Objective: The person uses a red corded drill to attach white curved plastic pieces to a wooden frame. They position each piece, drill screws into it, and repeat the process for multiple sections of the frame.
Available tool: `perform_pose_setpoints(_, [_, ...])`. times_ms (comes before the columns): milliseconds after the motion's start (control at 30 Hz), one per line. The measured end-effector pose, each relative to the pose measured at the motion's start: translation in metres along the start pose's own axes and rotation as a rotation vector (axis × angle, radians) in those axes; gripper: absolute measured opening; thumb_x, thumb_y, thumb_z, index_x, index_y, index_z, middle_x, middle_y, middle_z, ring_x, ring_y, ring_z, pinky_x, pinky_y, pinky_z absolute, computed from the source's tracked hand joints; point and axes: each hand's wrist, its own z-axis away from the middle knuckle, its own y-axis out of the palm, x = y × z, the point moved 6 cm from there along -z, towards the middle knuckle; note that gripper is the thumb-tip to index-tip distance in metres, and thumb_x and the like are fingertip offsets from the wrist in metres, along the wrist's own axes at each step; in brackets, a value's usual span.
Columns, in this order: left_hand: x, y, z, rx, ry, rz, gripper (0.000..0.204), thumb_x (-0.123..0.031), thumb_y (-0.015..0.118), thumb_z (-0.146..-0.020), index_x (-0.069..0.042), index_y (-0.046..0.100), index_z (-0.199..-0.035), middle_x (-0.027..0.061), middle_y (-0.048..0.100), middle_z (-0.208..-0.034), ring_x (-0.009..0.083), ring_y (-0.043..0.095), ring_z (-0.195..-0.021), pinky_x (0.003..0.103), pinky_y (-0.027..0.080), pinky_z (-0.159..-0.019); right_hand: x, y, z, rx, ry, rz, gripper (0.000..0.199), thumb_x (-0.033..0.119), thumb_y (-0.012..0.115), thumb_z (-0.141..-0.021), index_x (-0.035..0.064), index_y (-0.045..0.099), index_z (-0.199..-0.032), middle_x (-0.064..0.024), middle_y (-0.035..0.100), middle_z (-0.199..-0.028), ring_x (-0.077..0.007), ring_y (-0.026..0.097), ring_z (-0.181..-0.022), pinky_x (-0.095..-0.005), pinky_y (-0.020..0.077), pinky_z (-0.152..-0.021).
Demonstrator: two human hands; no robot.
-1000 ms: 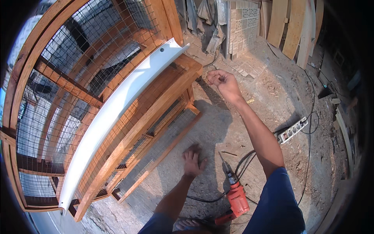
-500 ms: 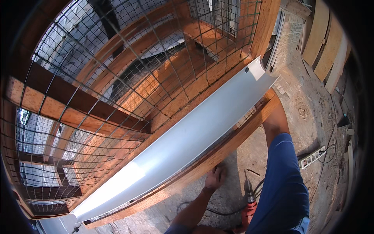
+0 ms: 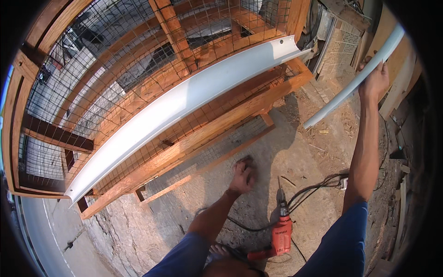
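Head view now, and the right hand (image 3: 374,84) is wrapped round a pale strip (image 3: 339,98), out past the wooden cage's (image 3: 182,150) right end! Hands well apart; the left hand (image 3: 243,177), blurred, hovers near its lower front edge. Gripping anything? I can't tell. White trough (image 3: 184,99) along the front, red drill (image 3: 281,234) grounded.

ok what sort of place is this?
Probably an open-air carpentry workspace: there's a wood-and-mesh frame, a red power drill on the dusty ground, and wooden planks off to the right.
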Motion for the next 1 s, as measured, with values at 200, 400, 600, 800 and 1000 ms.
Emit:
perform_pose_setpoints(200, [-0.063, -0.077, 0.125, 0.232, -0.486, 0.496, 0.031, -0.015, 0.053, -0.1, 0.001, 0.062, -0.125, 0.0169, 0.062, -0.13, 0.0346, 0.055, -0.127, 0.047, 0.039, -0.109, 0.109, -0.131, 0.147, 0.339, 0.033, -0.092, 0.025, 0.017, 0.049, -0.103, -0.0055, 0.056, -0.111, -0.0073, 0.049, -0.066, -0.0136, 0.047, -0.052, -0.0257, 0.0405, -0.045])
perform_pose_setpoints(400, [-0.169, -0.101, 0.255, 0.255, -1.171, 1.586, 0.049, -0.037, 0.046, -0.106, 0.002, 0.052, -0.137, 0.0178, 0.06, -0.133, 0.0269, 0.053, -0.131, 0.038, 0.031, -0.116, 0.122, -0.131, 0.31, 0.317, 0.094, 0.499, 0.019, 0.012, 0.071, -0.094, -0.0001, 0.067, -0.08, -0.0065, 0.066, -0.069, -0.0126, 0.059, -0.061, -0.0281, 0.0442, -0.055])
perform_pose_setpoints(600, [-0.197, -0.164, 0.185, 0.427, -0.804, 1.258, 0.056, -0.033, 0.07, -0.097, 0.0, 0.051, -0.139, 0.015, 0.064, -0.126, 0.0181, 0.058, -0.118, 0.033, 0.045, -0.102, 0.153, -0.02, 0.396, 1.021, -0.34, 0.357, 0.008, 0.002, 0.076, -0.081, -0.0005, 0.069, -0.083, -0.0138, 0.069, -0.073, -0.0262, 0.067, -0.063, -0.034, 0.05, -0.057])
perform_pose_setpoints(800, [-0.119, -0.193, 0.172, -0.655, -0.843, 1.32, 0.043, -0.032, 0.068, -0.098, 0.002, 0.058, -0.122, 0.0157, 0.069, -0.108, 0.0276, 0.071, -0.092, 0.039, 0.061, -0.073, 0.132, 0.082, 0.514, 1.506, -0.367, 0.32, 0.015, 0.026, 0.071, -0.089, 0.0109, 0.072, -0.087, -0.011, 0.069, -0.073, -0.0325, 0.069, -0.069, -0.0441, 0.0535, -0.06])
perform_pose_setpoints(1000, [-0.046, -0.23, 0.229, -1.089, -1.002, 1.015, 0.053, -0.045, 0.066, -0.097, -0.004, 0.052, -0.127, 0.0105, 0.061, -0.112, 0.0261, 0.065, -0.099, 0.042, 0.057, -0.071, 0.087, 0.102, 0.566, 1.667, -0.17, 0.466, 0.025, 0.034, 0.073, -0.087, 0.0092, 0.074, -0.091, -0.0146, 0.072, -0.084, -0.0375, 0.07, -0.081, -0.0478, 0.0541, -0.072])
